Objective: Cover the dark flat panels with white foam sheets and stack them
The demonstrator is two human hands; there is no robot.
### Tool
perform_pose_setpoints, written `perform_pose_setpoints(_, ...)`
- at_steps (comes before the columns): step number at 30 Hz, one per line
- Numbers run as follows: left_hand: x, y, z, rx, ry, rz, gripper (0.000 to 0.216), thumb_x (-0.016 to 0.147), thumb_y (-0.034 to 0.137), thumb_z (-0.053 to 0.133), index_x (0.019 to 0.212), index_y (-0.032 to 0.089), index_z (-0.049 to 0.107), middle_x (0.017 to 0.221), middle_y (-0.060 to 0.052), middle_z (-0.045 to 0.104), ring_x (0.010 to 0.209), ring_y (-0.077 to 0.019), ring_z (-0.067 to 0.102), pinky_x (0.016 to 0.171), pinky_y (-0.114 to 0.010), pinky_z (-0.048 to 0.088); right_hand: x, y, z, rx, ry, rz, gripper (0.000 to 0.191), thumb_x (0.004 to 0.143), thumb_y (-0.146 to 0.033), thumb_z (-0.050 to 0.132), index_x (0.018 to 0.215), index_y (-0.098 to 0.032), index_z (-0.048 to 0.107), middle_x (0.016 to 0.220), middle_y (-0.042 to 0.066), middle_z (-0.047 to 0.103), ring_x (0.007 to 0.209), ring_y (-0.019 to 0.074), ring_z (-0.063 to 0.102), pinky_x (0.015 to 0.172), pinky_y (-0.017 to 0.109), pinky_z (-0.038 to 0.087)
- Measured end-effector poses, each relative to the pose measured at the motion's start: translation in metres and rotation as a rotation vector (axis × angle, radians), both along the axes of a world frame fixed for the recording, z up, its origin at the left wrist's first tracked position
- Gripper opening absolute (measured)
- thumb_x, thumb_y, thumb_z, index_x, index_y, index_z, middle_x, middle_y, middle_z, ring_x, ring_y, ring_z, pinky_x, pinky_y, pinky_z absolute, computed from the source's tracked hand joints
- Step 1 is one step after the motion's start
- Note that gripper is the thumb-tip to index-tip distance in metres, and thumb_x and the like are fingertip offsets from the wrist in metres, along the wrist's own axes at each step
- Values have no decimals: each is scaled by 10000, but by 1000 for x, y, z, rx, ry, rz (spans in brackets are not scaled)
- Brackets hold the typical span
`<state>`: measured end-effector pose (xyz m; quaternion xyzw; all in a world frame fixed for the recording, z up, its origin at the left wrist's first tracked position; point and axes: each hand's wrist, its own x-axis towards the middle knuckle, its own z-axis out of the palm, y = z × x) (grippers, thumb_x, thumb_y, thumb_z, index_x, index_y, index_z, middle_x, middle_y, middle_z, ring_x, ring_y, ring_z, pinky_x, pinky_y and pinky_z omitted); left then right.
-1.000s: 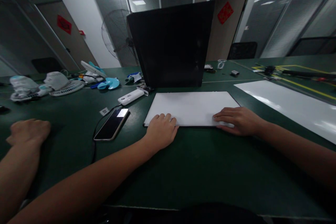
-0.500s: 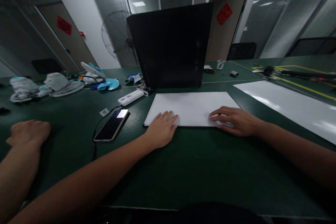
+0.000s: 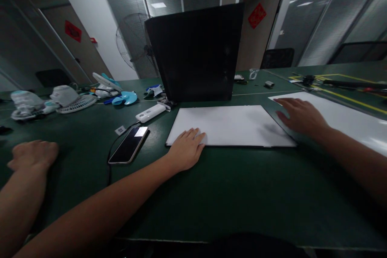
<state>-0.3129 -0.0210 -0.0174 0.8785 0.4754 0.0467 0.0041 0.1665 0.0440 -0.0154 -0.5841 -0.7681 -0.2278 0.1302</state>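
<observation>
A flat white panel [image 3: 227, 124] with a dark front edge lies on the green table before me. My left hand [image 3: 185, 149] rests on its near left part, palm down, fingers extended and slightly apart. My right hand [image 3: 302, 117] hovers just right of the panel, fingers stretched forward with the thumb apart, holding nothing. It covers the left part of a large glossy white sheet [image 3: 347, 123]; whether it touches the sheet I cannot tell. Behind the panel stands a black, upright, screen-like board [image 3: 196, 54], leaning slightly.
Left of the panel lie a phone [image 3: 129, 145] and a white stick-shaped device [image 3: 150, 113] with a cable. Fan parts [image 3: 63, 97] sit further back left. Another person's closed hand [image 3: 34, 155] rests at the left. A small metal piece [image 3: 269, 84] lies behind the white sheet.
My right hand has lifted off the panel's right part and moved right and forward, toward the glossy sheet. My left hand stays where it was on the panel.
</observation>
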Motion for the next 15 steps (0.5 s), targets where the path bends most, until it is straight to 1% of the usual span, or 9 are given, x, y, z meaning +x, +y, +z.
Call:
perform_pose_setpoints(3, 1, 0, 0, 5, 4, 2, 567, 1119, 447, 289, 1616, 211, 425, 1697, -122, 384, 1581, -294, 335, 1289, -510, 275, 46, 6, -12, -10, 88, -347, 834, 1030, -619, 322, 1631, -40, 315, 1594, 311, 384, 1461, 434, 373, 1172, 582, 321)
perform_pose_setpoints(4, 1, -1, 0, 5, 8, 4, 563, 1119, 442, 293, 1616, 212, 425, 1697, -121, 383, 1582, -292, 334, 1288, -508, 276, 59, 8, -18, -28, 113, -458, 909, 1014, -659, 315, 1632, 6, 276, 1604, 350, 332, 1515, 456, 277, 1205, 594, 256)
perform_pose_setpoints(5, 1, -1, 1, 4, 11, 7, 560, 1119, 437, 295, 1616, 212, 426, 1698, -121, 382, 1582, -291, 333, 1288, -508, 277, 68, 11, -24, -65, 145, -570, 964, 1002, -697, 286, 1643, 21, 237, 1628, 367, 269, 1554, 477, 173, 1229, 625, 168)
perform_pose_setpoints(7, 2, -2, 2, -1, 15, 13, 560, 1120, 433, 296, 1622, 213, 416, 1701, -124, 375, 1584, -293, 328, 1286, -512, 281, 80, 17, -35, -157, 248, -784, 1031, 977, -762, 218, 1672, -2, 184, 1676, 364, 141, 1580, 498, 20, 1230, 669, 25)
perform_pose_setpoints(8, 2, -2, 3, -2, 14, 16, 563, 1121, 435, 294, 1627, 214, 408, 1703, -125, 371, 1585, -295, 326, 1286, -514, 283, 82, 20, -39, -215, 312, -869, 1046, 963, -789, 184, 1688, -35, 164, 1697, 346, 86, 1580, 505, -9, 1219, 688, -12)
perform_pose_setpoints(9, 2, -2, 4, -3, 14, 16, 568, 1121, 442, 295, 1633, 217, 397, 1705, -126, 365, 1586, -297, 323, 1285, -516, 284, 82, 23, -41, -276, 375, -932, 1053, 949, -808, 154, 1699, -70, 158, 1708, 330, 60, 1578, 514, -1, 1208, 707, -20)
perform_pose_setpoints(11, 3, -3, 5, -1, 13, 17, 578, 1119, 455, 302, 1643, 222, 379, 1710, -125, 356, 1590, -301, 315, 1287, -515, 280, 80, 27, -41, -376, 460, -986, 1046, 931, -829, 118, 1705, -130, 200, 1712, 311, 96, 1567, 530, 73, 1188, 745, 7)
perform_pose_setpoints(13, 3, -4, 6, 14, 17, 15, 579, 1118, 460, 315, 1644, 226, 379, 1712, -123, 353, 1591, -300, 310, 1292, -506, 271, 78, 29, -37, -432, 478, -979, 1021, 931, -824, 116, 1689, -161, 279, 1695, 303, 190, 1544, 538, 161, 1172, 768, 41)
perform_pose_setpoints(15, 4, -5, 5, 35, 24, 10, 566, 1117, 449, 330, 1637, 234, 396, 1711, -121, 356, 1589, -299, 316, 1294, -498, 268, 77, 29, -34, -430, 456, -957, 989, 940, -804, 148, 1657, -159, 365, 1672, 299, 256, 1524, 537, 209, 1169, 762, 92)
